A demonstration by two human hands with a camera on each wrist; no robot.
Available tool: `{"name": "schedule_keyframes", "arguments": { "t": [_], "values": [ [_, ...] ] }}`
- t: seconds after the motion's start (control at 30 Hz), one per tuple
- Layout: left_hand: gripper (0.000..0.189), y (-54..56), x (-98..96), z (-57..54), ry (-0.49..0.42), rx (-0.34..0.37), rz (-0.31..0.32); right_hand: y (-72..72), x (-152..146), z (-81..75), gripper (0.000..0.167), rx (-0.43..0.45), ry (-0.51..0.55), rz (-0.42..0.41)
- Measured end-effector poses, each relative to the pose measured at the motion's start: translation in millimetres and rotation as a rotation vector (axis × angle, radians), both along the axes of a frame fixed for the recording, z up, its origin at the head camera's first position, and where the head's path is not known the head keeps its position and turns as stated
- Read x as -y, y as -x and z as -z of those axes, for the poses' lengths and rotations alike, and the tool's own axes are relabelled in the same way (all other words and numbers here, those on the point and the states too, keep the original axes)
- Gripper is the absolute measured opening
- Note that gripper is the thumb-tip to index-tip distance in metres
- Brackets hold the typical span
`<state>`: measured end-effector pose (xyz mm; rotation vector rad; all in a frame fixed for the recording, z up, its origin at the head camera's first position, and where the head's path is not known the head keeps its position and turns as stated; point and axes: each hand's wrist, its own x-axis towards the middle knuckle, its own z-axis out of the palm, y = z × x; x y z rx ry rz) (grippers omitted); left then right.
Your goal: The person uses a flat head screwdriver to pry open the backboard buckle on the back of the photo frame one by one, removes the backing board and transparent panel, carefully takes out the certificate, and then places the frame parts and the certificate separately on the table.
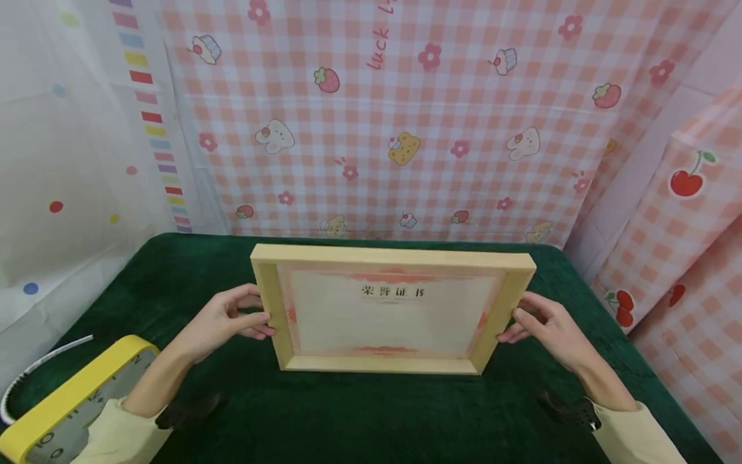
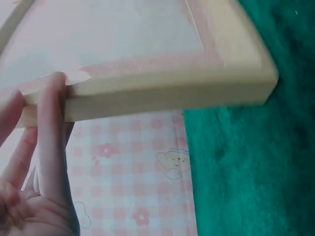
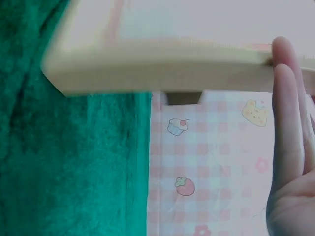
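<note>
A pale wooden picture frame (image 1: 394, 256) stands tilted in the middle of the head view, its face towards me. Inside it is a certificate (image 1: 388, 325) with a red-pink border and dark Chinese lettering near the top. My left hand (image 1: 226, 316) pinches the frame's left side between thumb and fingers. On the opposite side, my right hand (image 1: 545, 328) holds the edge the same way. Both wrist views show fingers against the wooden rim. A small dark piece (image 3: 183, 98) sticks out behind the frame in the right wrist view. Whether the bottom edge touches the cloth I cannot tell.
Dark green cloth (image 1: 359, 419) covers the table. At the front left lies a yellow-rimmed clock (image 1: 75, 392), partly behind my left forearm, with a white cable (image 1: 43, 357) beside it. Pink checked curtain (image 1: 371, 129) hangs behind the table.
</note>
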<state>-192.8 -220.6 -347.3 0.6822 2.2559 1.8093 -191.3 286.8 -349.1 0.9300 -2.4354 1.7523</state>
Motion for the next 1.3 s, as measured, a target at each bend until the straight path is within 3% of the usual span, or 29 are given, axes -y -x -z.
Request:
{"name": "schedule_keyframes", "arguments": {
  "t": [0.17,0.3,0.4,0.53,0.7,0.97,1.3],
  "values": [
    [0.045,-10.0,0.1,0.1,-0.07,-0.025,0.102,-2.0,-5,3.8,0.035,0.057,0.163,-0.162],
    [0.031,-10.9,-0.5,1.0,-0.112,-0.012,0.199,-0.7,-8,8.1,0.036,0.122,0.291,-0.296],
    [0.023,-10.4,-0.8,2.8,-0.087,0.008,0.218,-0.7,-8,10.7,0.036,0.14,0.265,-0.272],
    [0.024,-11.5,-4.5,7.2,0.017,0.044,0.142,-3.3,-9,13.8,0.032,0.184,0.125,-0.156],
    [0.021,-13.8,-9.3,16.4,0.109,0.087,0.072,-6.6,-11,16.5,0.025,0.2,0.012,-0.13],
    [0.067,-15.4,-12.5,33.4,0.145,0.182,0.086,-3.4,-10,25.4,0.055,0.409,-0.022,-0.208],
    [0.08,-2.1,-15.8,47.2,0.184,0.221,0.099,4.2,-2,47.2,0.063,0.425,-0.095,-0.166]
  ]
}}
